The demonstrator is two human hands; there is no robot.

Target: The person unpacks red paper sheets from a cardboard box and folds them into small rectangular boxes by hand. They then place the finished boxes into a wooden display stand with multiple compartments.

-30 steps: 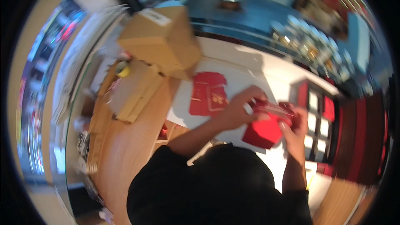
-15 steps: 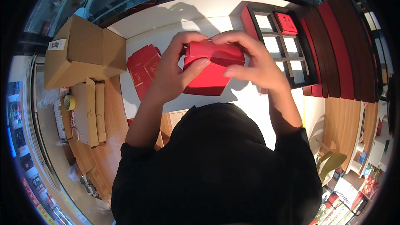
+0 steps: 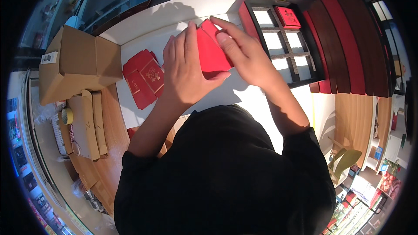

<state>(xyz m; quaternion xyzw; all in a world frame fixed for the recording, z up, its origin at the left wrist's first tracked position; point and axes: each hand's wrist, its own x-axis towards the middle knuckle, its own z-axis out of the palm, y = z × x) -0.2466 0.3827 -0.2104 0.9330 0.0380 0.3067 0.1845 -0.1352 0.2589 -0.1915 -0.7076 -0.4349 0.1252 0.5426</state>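
Between my two hands, above the white table, is a red paper box (image 3: 212,52), tilted with its top corner pointing away from me. My left hand (image 3: 185,65) lies along the box's left side, fingers stretched upward and thumb under its near edge. My right hand (image 3: 246,52) grips the right side, thumb on the face and forefinger at the top edge. Left of my left hand, flat red box blanks (image 3: 146,78) with gold print lie on the table. To the right stands a black divided tray (image 3: 282,63) with a small finished red box (image 3: 288,17) in one compartment.
An open cardboard carton (image 3: 85,56) stands at the left, with flattened cardboard (image 3: 85,124) and a roll of yellow tape (image 3: 67,116) nearer me. Dark brown and red panels (image 3: 344,43) stand in a row on the right. A glass case (image 3: 148,2) borders the far side.
The red box has turned from level to tilted and risen slightly. My left hand has flattened along its side; my right hand has moved in to grip its right side. The view has shifted slightly.
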